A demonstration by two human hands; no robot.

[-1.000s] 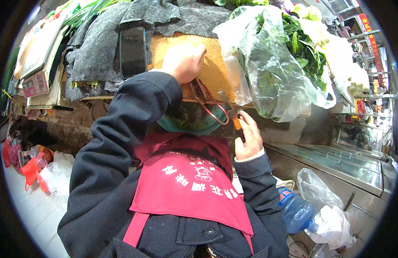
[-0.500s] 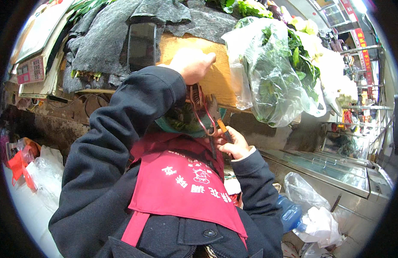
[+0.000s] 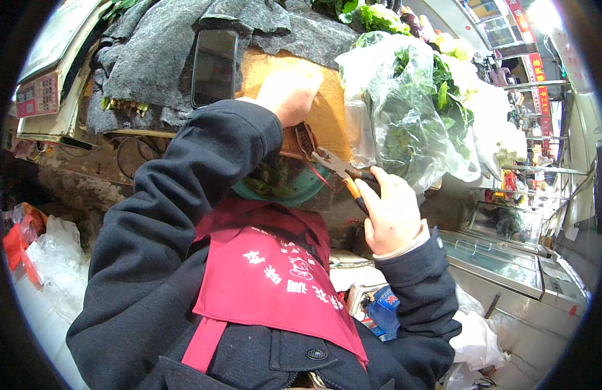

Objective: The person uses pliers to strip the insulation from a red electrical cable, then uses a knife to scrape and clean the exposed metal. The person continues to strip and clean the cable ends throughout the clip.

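L hand (image 3: 289, 96) is sitting clenched over the wooden board (image 3: 332, 120), knuckles up, fingers folded in tight. It is gripping the upper end of a brown tool w/ red frame (image 3: 305, 138), whose lower part is projecting from beneath the fist, past the board's near edge; exact finger placement is not showing, inner side of hand being hidden.

R hand (image 3: 393, 211) is grasping pliers (image 3: 346, 174) w/ orange & black handles. Fingers are wrapping partway round, thumb lying along the near side; hand is half closed, w/ the two handles standing slightly apart. Plier head is pointing up & L, overlapping the red frame just below L hand; cannot tell if jaws are biting it or merely lying over.

Teal basin (image 3: 308, 192), w/ greenish contents, is standing below the tool, btwn board & red apron (image 3: 265, 279). Dark phone (image 3: 214, 68) is lying L of the board, on grey cloth (image 3: 148, 62). Clear plastic bag (image 3: 405, 117) is resting at the board's R side, leafy greens (image 3: 446, 88) showing in & beside it. Scale w/ pink keypad (image 3: 37, 96) is standing far L.
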